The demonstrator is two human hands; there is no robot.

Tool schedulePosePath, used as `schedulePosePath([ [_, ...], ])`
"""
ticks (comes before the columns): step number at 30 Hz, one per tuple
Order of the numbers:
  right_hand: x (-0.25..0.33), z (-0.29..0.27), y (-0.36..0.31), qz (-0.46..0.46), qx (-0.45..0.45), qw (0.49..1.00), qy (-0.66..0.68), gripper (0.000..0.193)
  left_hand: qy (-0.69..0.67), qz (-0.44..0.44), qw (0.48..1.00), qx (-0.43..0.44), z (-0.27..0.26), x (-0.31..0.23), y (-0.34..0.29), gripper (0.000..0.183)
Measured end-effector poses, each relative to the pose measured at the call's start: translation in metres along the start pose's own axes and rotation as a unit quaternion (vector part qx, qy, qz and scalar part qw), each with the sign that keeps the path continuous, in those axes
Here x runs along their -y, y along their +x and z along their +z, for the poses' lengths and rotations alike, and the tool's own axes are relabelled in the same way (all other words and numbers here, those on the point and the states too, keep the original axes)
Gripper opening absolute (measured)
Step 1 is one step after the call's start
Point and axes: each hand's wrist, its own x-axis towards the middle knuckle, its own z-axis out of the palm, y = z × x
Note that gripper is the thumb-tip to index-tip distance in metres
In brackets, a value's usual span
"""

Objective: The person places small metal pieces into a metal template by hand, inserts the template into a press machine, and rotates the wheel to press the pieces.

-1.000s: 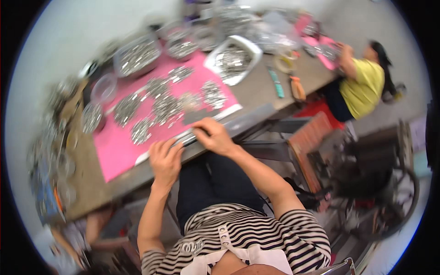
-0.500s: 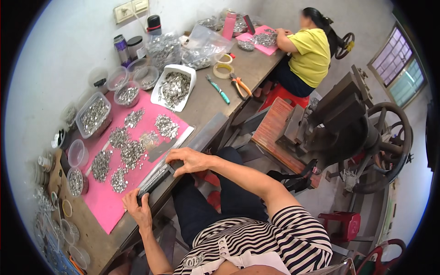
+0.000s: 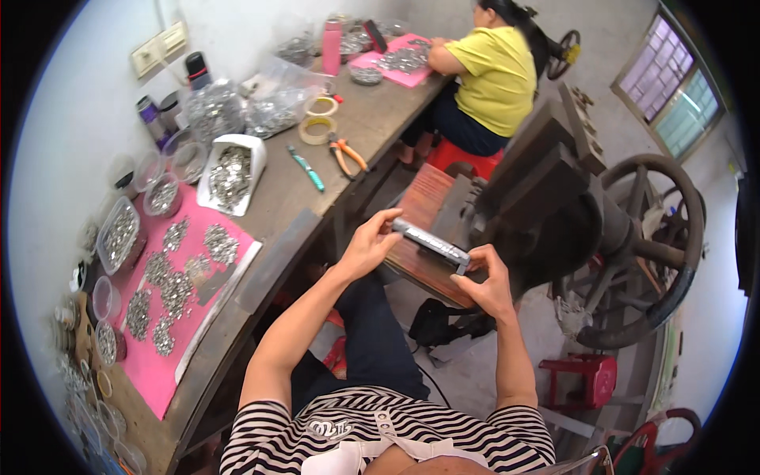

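Both hands hold a dark straight bar (image 3: 431,242), with a row of small shiny metal pieces along its upper face. My left hand (image 3: 370,245) pinches its left end, and my right hand (image 3: 488,280) grips the right end between thumb and fingers. The bar is in the air, tilted down to the right, over a reddish wooden board (image 3: 425,197). Beside it stands a dark metal press (image 3: 538,198) with a big handwheel (image 3: 690,237). At the left, heaps of small metal pieces (image 3: 176,294) lie on a pink sheet (image 3: 146,378).
On the bench (image 3: 277,198) are a white scoop-shaped tray (image 3: 256,162) of metal pieces, orange-handled pliers (image 3: 348,155), a teal tool (image 3: 306,169) and tape rolls (image 3: 318,131). A person in yellow (image 3: 499,75) sits at the bench's far end. A red stool (image 3: 582,378) stands at right.
Both hands have lifted the bar off the bench edge and carried it right, to the board by the press. The view has turned to the right as well.
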Motion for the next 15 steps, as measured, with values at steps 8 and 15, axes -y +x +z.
schedulePosePath([
  [8,-0.018,0.019,-0.015,0.034,-0.124,0.985,-0.115,0.051,-0.099,-0.057,0.989,0.096,0.097,0.025,0.094,0.041],
  [15,-0.021,0.027,-0.006,-0.030,-0.130,0.975,-0.177,0.039,-0.018,-0.084,0.980,0.180,0.124,0.021,0.107,0.044],
])
